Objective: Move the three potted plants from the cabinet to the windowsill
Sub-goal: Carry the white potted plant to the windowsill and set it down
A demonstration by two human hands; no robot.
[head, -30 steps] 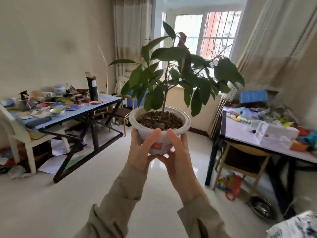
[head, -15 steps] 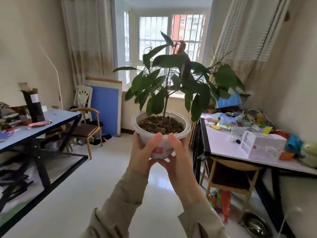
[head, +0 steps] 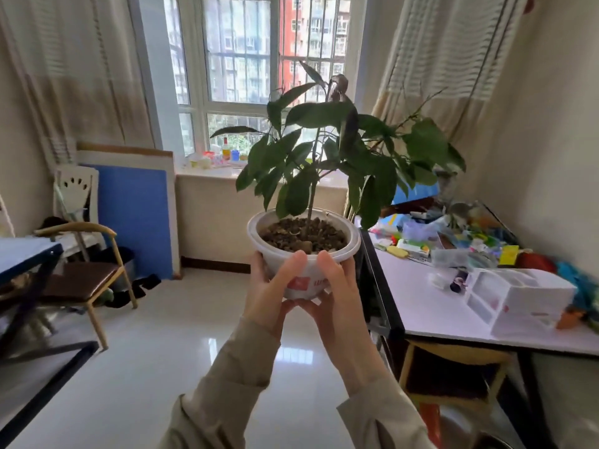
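Fingers of left hand [head: 269, 293] and right hand [head: 340, 299] cup upright potted plant [head: 304, 254], stem vertical.

The pot [head: 304, 270] is white with a red label, and its leaves [head: 327, 150] are dark green. At the far left stands a blue board [head: 136, 218]; the curtains [head: 453, 50] are cream with pale stripes, and the sleeves [head: 227, 384] are beige.

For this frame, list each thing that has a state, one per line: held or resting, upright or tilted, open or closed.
Potted plant: upright, held off the floor in both hands.
Left hand: closed around the pot's left side.
Right hand: closed around the pot's right side.
Windowsill: small bottles and cups at its left end, no pot visible on it.
Curtains: drawn aside.
Chair: unoccupied.
Right table: cluttered.
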